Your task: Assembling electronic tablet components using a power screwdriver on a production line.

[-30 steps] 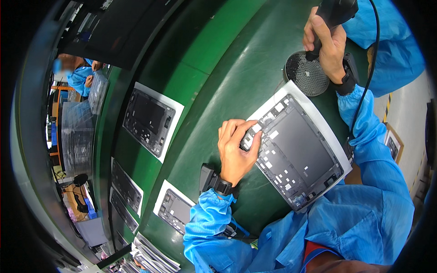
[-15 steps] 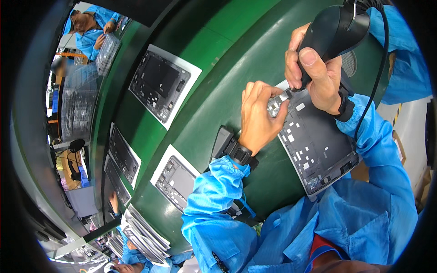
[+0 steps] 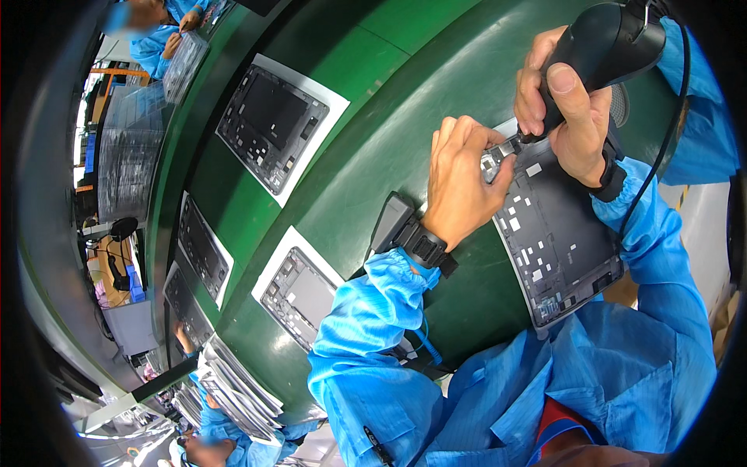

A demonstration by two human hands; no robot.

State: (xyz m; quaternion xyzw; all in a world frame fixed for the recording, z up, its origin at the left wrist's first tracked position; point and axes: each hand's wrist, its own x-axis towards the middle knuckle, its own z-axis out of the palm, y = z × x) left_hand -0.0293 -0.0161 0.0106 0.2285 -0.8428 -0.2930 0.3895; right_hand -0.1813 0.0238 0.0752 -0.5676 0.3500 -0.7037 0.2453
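A dark grey tablet housing with many small white patches lies at a slant in front of me. My right hand is wrapped round a black corded electric screwdriver, its lower end at the housing's far-left corner. At that same corner my left hand pinches a small silver metal part between thumb and fingers. The screwdriver's tip and the exact contact are too small to make out. Its cable runs down past my right forearm.
Further housings on white sheets lie on the green bench: one upper left, one beside my left sleeve, one farther left. A dark device sits by my left wrist. Stacked sheets stand lower left. Co-workers' sleeves show beyond.
The whole view has shifted, so both hands, screwdriver and housing appear farther right. Both hands keep their holds at the same corner.
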